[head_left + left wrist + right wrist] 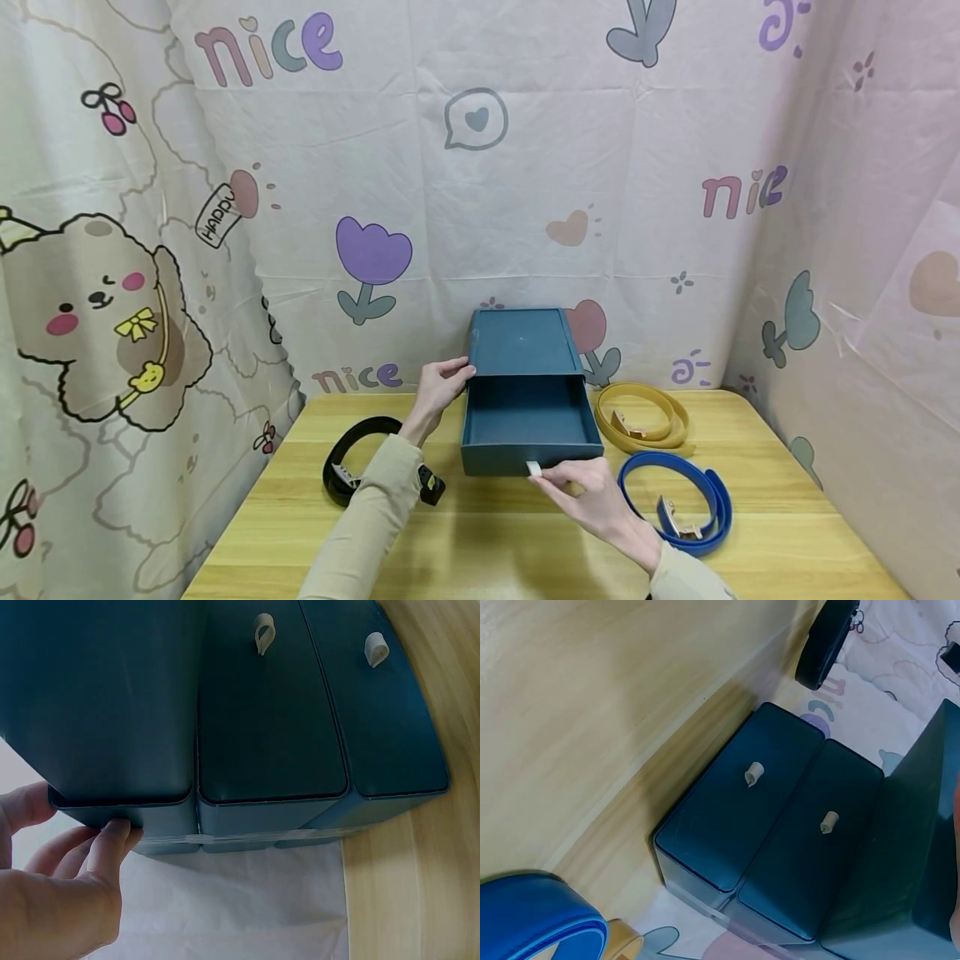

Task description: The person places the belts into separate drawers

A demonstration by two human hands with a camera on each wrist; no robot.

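Note:
A teal drawer unit stands on the table with its top drawer pulled out, and the inside of that drawer is bare. My left hand holds the unit's upper left edge, its bent fingers against the casing in the left wrist view. At the drawer's front, my right hand pinches the small white pull tab between thumb and fingers. Only a sliver of this hand shows at the edge of the right wrist view. Two lower drawers sit closed, each with a white loop tab.
A coiled black belt lies left of the unit, partly behind my left sleeve. To the right are a coiled yellow belt and, nearer me, a coiled blue belt. A printed curtain hangs behind the wooden table.

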